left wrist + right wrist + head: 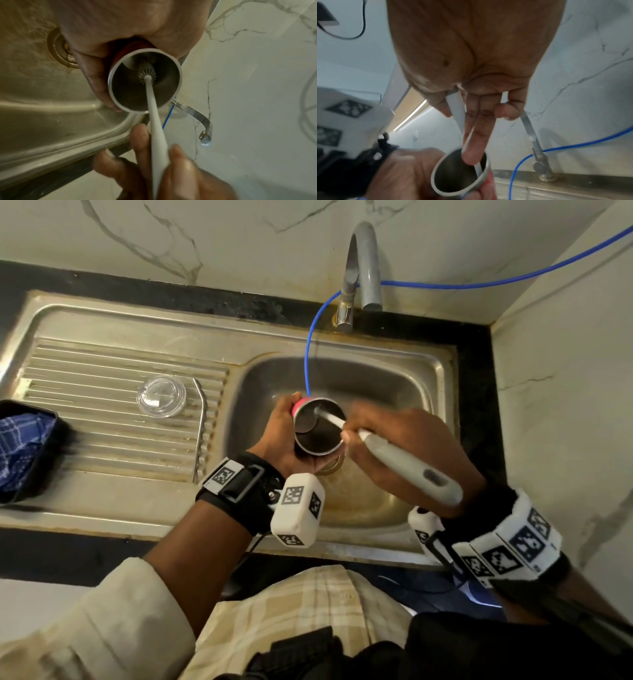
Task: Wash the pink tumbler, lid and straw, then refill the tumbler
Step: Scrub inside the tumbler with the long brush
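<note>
We hold the pink tumbler (317, 428) over the sink basin (404, 392), its open steel mouth tipped up toward us. Our left hand (284, 440) wraps it from the side, fingers and thumb curled round the pink wall. Our right hand (404, 446) grips the grey handle of a bottle brush (407, 463), fingers closed about it with the forefinger laid along the shaft toward the rim. The brush's thin stem runs down into the cup, and in the left wrist view its bristled head (147, 73) sits deep inside near the bottom.

The clear lid (161, 396) lies flat on the ribbed drainboard (85, 392), left of the basin. Just beside the lid, on its right, the bent metal straw (200, 426) lies along the drainboard's inner edge.

The tap (359, 272) stands at the sink's back edge, and a blue hose (311, 350) hangs from it down behind the tumbler. At the far left edge of the sink a blue checked cloth (20, 446) sits in a black tray (51, 419).
</note>
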{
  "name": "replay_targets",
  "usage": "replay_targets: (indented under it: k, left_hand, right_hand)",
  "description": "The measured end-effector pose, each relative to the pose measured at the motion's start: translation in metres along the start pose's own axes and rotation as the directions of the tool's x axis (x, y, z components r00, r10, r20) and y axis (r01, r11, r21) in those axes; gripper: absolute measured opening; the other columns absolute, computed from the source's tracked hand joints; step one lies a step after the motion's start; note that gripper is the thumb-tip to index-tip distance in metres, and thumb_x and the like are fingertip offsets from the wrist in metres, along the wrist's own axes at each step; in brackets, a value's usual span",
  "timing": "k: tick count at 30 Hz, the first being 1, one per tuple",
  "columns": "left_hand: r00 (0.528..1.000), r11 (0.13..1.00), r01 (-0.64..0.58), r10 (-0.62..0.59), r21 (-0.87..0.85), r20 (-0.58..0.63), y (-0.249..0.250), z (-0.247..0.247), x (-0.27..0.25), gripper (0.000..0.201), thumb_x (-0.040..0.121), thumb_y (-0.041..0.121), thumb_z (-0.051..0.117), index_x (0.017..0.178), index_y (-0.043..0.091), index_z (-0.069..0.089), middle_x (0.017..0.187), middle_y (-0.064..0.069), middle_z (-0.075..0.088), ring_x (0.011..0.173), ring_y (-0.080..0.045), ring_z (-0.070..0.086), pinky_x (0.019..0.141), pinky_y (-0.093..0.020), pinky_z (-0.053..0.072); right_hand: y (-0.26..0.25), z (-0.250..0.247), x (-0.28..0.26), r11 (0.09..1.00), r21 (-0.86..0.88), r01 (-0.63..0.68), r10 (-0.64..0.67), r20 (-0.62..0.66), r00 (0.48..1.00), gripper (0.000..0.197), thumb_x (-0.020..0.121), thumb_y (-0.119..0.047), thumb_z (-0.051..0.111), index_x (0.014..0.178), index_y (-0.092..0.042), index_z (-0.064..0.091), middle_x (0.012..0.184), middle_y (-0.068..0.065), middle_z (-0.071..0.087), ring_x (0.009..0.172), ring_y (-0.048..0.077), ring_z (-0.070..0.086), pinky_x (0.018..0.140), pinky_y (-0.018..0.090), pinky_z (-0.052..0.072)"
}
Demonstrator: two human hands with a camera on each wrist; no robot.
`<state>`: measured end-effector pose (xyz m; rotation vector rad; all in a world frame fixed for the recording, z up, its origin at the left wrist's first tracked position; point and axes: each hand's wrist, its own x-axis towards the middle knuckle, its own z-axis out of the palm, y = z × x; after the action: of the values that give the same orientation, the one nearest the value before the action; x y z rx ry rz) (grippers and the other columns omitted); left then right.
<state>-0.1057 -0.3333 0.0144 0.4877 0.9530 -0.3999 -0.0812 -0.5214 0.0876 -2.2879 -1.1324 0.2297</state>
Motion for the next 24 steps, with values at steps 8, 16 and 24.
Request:
replay_targets:
  k: [8,16,24]
  left_hand:
    - [0.998,0.999,-0.041,0.041,0.001,0.038,0.0,0.006,0.005,0.064,0.094,0.064,0.051,0.101,0.003,0.07,0.087,-0.017,0.075,0.078,-0.031,0.074,0.07,-0.036,0.063]
    - [0.998,0.999,-0.041,0.041,-0.013,0.054,0.0,0.008,0.006,0.061,0.095,0.063,0.051,0.099,0.005,0.069,0.084,-0.015,0.075,0.072,-0.03,0.074,0.068,-0.033,0.062]
    - [0.991,0.983,-0.117,0.124,-0.14,0.044,0.012,-0.013,0.004,0.059,0.093,0.058,0.06,0.111,0.003,0.072,0.106,-0.018,0.077,0.102,-0.032,0.071,0.08,-0.047,0.064]
  right_hand:
    - [-0.019,0.015,-0.014,0.915,0.393,-0.089,0.16,-0.151,0.975,0.017,0.106,-0.024,0.061,0.094,-0.012,0.062,0.074,-0.002,0.069,0.063,0.018,0.067,0.057,0.041,0.052]
    - [-0.015,0.021,-0.023,0.958,0.247,-0.142,0.162,-0.062,0.985,0.014,0.104,-0.033,0.059,0.099,-0.02,0.06,0.071,-0.007,0.067,0.06,0.013,0.065,0.056,0.042,0.051]
    - [0.004,-0.028,-0.04,0.696,0.705,-0.134,0.335,-0.155,0.929,0.015,0.101,-0.014,0.063,0.094,-0.002,0.062,0.077,0.016,0.075,0.069,0.033,0.074,0.069,0.04,0.063]
